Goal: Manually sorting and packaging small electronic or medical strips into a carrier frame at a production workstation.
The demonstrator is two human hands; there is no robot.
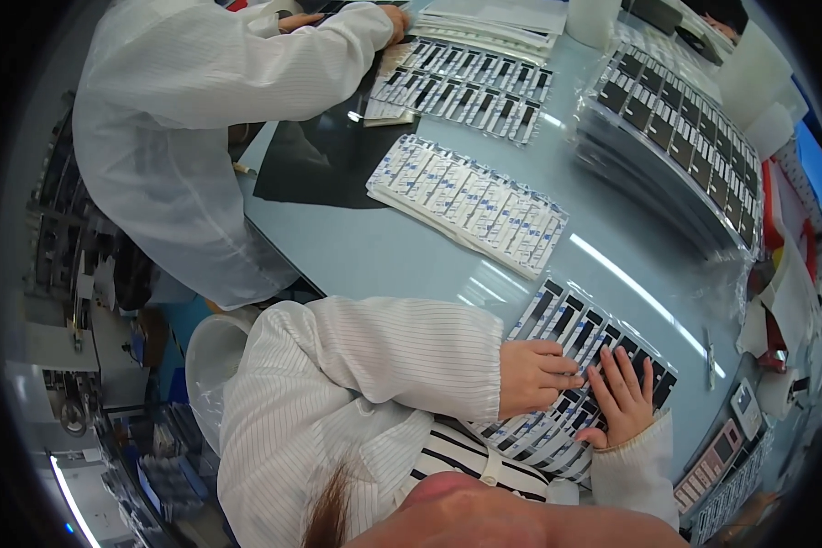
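Observation:
Under both hands lies a clear sheet [546, 301] with rows of black rectangular pieces and white-and-blue strips. My left hand [537, 376] rests on its middle, the fingers bent and pressed together over a strip. Whatever is between those fingertips is too small to make out. Flat on the sheet's right part is my right hand [623, 393], its fingers spread. Just beyond lies a stack of white sheets with blue-printed strips [466, 201].
A co-worker's white sleeve [283, 78] reaches in at the far left, over a black mat [315, 164]. At the right stands a tall pile of clear trays with black pieces [676, 119]. A pink calculator [711, 464] and a white knife-like tool [711, 361] lie near the right edge.

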